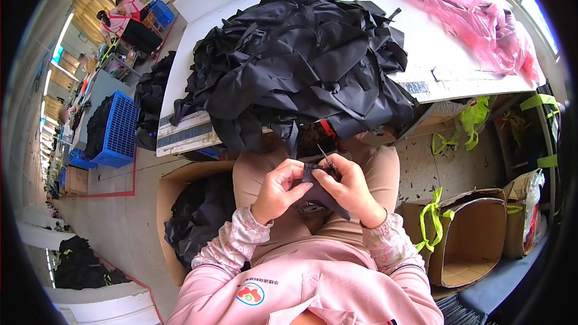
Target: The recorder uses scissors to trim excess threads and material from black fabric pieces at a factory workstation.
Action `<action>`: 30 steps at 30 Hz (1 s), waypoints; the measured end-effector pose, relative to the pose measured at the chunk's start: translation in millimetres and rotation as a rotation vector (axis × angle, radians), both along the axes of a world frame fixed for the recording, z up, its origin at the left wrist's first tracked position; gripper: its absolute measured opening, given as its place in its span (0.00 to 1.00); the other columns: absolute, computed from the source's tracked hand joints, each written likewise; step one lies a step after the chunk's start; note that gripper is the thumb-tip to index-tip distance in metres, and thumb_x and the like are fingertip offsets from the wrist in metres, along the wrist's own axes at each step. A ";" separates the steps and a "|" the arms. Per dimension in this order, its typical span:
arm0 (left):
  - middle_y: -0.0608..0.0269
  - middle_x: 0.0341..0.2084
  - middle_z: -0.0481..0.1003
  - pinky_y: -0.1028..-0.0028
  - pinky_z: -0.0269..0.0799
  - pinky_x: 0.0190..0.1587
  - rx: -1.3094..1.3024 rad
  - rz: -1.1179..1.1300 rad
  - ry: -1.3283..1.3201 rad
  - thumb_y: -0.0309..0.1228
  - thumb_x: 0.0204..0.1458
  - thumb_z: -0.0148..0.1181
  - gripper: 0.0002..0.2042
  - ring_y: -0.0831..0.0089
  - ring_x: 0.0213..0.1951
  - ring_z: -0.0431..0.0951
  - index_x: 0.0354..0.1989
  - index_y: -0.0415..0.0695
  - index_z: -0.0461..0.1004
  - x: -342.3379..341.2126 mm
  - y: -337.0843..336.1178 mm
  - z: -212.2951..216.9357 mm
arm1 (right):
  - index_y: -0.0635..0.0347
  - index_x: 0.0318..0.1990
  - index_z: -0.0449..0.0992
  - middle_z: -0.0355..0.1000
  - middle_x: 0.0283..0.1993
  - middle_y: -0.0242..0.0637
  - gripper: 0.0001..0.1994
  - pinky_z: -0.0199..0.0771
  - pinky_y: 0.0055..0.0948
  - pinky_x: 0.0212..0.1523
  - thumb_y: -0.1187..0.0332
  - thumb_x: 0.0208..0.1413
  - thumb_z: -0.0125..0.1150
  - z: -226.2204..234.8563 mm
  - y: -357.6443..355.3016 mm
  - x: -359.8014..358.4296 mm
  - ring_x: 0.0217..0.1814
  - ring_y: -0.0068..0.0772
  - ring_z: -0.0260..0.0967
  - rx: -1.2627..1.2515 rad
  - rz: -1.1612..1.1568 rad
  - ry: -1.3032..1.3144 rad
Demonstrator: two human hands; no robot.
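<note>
Over my lap, my left hand (280,189) pinches the upper edge of a small black fabric piece (325,194) between thumb and fingers. My right hand (353,188) is closed around a pair of small dark scissors (325,155), whose blades point up and away from me. Its thumb and fingertips also rest at the fabric's right side. Part of the scissors' handle is hidden inside the right hand. Just beyond my hands, a large heap of black fabric pieces (301,63) hangs over the front edge of the white table (424,45).
Left of my legs stands a cardboard box (174,204) holding black fabric. An open cardboard box (472,247) with a yellow-green tie is at my right. Pink plastic sheeting (475,27) lies on the table's far right. Blue crates (117,129) and two people are farther left.
</note>
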State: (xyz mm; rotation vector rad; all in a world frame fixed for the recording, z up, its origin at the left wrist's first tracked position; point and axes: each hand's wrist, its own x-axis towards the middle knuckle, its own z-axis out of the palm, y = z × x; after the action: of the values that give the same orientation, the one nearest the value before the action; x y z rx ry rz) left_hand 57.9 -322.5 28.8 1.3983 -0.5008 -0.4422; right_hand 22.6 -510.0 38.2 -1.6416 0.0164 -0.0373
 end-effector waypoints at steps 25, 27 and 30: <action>0.61 0.40 0.76 0.73 0.66 0.53 -0.300 -0.059 0.373 0.21 0.45 0.59 0.06 0.73 0.45 0.73 0.32 0.38 0.76 1.0 -1.9 12.2 | 0.63 0.43 0.71 0.72 0.38 0.31 0.10 0.67 0.23 0.49 0.81 0.53 0.58 -24.8 7.0 9.4 0.43 0.22 0.68 0.294 0.137 -0.079; 0.58 0.39 0.76 0.72 0.68 0.52 -0.299 -0.055 0.389 0.22 0.44 0.58 0.08 0.72 0.44 0.75 0.34 0.36 0.76 0.6 0.7 7.7 | 0.63 0.43 0.71 0.73 0.39 0.33 0.10 0.68 0.23 0.48 0.82 0.52 0.56 -25.5 4.8 9.0 0.43 0.23 0.69 0.153 0.009 -0.121; 0.60 0.37 0.76 0.73 0.69 0.48 -0.256 0.021 0.280 0.21 0.44 0.58 0.05 0.73 0.40 0.75 0.31 0.37 0.75 1.0 -4.1 11.1 | 0.64 0.43 0.71 0.71 0.38 0.31 0.10 0.66 0.21 0.48 0.80 0.53 0.58 -14.2 0.0 8.4 0.43 0.22 0.67 0.153 -0.257 -0.173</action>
State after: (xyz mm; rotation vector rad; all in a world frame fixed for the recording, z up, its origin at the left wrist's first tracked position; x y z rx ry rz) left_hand 58.9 -326.6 39.8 1.0741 -0.3016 -0.5286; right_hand 31.0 -510.0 24.0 -1.4705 0.0954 -0.3658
